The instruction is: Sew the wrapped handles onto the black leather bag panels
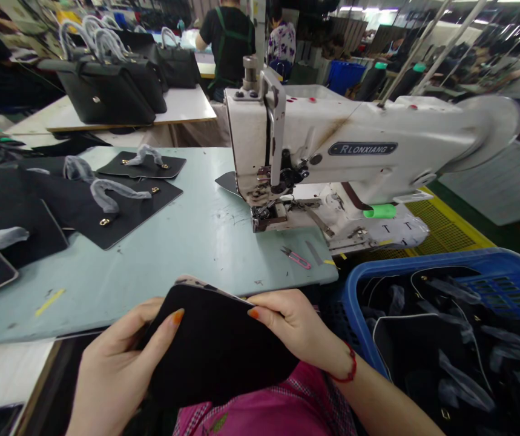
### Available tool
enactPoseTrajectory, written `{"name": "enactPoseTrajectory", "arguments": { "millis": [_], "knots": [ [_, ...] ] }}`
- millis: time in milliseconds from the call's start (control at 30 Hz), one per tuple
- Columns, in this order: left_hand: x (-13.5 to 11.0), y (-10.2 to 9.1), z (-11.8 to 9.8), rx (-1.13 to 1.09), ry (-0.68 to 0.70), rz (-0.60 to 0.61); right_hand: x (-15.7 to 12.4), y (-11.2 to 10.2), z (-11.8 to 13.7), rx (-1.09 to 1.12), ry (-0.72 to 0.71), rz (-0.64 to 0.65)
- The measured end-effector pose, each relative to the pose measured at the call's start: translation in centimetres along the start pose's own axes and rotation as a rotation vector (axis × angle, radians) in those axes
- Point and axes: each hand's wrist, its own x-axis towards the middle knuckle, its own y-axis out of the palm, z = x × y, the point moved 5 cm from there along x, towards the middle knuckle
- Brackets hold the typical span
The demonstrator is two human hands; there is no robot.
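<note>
Between my two hands is a black bag panel with a pale edge along its top, tilted toward me above my lap. My left hand grips its left side, thumb flat on the dark face and fingers behind. At the upper right edge, my right hand pinches the panel between thumb and fingers. Just beyond stands a white sewing machine, its needle area over the table. A pair of pink-handled thread snips lies on the tabletop near the machine.
Black panels with plastic-wrapped handles lie on the pale blue table at left. A blue basket of similar pieces stands at right. Finished black bags sit on a table behind. Other people are in the background.
</note>
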Motion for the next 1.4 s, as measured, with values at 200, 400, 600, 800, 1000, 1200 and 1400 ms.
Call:
{"name": "enactPoseTrajectory", "arguments": {
  "millis": [200, 400, 600, 800, 1000, 1200, 1400],
  "knots": [
    [0.0, 0.7, -0.7, -0.006, 0.097, 0.074, 0.6, 0.3, 0.5, 0.092, 0.024, 0.000],
    [-0.2, 1.5, -1.1, 0.001, 0.165, 0.133, 1.5, 0.8, 1.1, 0.012, 0.032, -0.016],
    [0.0, 1.7, -1.0, -0.078, 0.125, 0.195, 1.3, 0.8, 0.9, 0.068, 0.019, -0.024],
    [0.1, 2.3, -1.4, -0.202, 0.034, 0.266, 1.1, 0.7, 1.0, 0.099, 0.013, -0.040],
    [0.0, 2.7, -2.6, -0.097, 0.246, 0.238, 1.5, 1.3, 1.4, 0.120, 0.029, -0.011],
    [-0.5, 3.1, -3.5, 0.002, 0.372, 0.235, 1.8, 1.8, 1.3, 0.156, -0.002, -0.074],
    [-0.6, 3.2, -4.3, 0.007, 0.415, 0.247, 1.6, 1.7, 1.3, 0.170, -0.010, -0.091]
  ]
}}
